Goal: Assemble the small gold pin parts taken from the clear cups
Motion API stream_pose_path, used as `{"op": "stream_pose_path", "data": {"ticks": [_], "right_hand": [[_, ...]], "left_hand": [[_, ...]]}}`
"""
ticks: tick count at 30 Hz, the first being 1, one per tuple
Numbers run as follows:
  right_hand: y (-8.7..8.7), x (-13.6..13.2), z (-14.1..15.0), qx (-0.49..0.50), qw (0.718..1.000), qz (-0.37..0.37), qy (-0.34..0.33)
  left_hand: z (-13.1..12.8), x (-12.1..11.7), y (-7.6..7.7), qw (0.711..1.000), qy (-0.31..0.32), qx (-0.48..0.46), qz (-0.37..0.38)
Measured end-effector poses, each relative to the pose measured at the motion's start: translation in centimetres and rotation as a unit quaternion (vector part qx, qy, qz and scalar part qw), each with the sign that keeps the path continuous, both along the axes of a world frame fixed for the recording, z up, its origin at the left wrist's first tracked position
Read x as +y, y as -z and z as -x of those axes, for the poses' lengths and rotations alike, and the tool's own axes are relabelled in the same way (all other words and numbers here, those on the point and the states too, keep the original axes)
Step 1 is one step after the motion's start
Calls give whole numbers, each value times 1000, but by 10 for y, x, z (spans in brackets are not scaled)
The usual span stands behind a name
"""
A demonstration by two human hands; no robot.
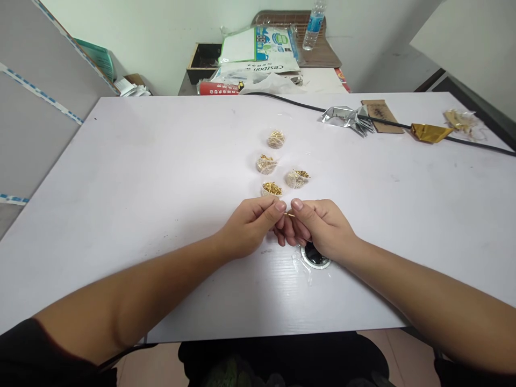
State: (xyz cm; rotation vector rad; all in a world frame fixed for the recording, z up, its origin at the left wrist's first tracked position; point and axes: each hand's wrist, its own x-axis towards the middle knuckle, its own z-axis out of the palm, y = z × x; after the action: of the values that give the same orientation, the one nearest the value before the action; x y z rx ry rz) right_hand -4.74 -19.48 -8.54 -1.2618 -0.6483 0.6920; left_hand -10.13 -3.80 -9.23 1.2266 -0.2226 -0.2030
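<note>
My left hand (260, 221) and my right hand (320, 223) meet over the middle of the white table (181, 161), thumbs almost touching. A small, thin gold-coloured metal pin (289, 214) spans the gap between their fingertips. Each hand is closed in a pinch at one end of it, and the fingers hide those ends. Just beyond my hands stands a small clear cup of gold pieces (272, 188). Behind it are more such cups: one to the right (297, 179), one to the left (266, 164) and a farther one (276, 139) with thin pins.
A round black disc with a silver rim (315, 255) lies partly under my right hand. Along the back run a black cable (290, 102), silver foil (342, 116), brown cardboard (382, 116) and a gold packet (430, 132). Beyond the table stands a water bottle (314, 27).
</note>
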Motion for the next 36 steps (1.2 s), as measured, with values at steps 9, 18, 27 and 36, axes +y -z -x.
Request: {"op": "stream_pose_path", "data": {"ticks": [9, 18, 27, 36], "right_hand": [[-1, 0, 0, 21, 1000, -3, -10], [-1, 0, 0, 29, 1000, -1, -8], [-1, 2, 2, 38, 999, 4, 5], [-2, 3, 6, 49, 998, 5, 43]], "left_hand": [[-1, 1, -1, 1000, 14, -8, 11], [-2, 1, 0, 1000, 21, -15, 12], [-1, 3, 2, 999, -1, 8, -39], [2, -1, 0, 990, -72, -36, -115]]}}
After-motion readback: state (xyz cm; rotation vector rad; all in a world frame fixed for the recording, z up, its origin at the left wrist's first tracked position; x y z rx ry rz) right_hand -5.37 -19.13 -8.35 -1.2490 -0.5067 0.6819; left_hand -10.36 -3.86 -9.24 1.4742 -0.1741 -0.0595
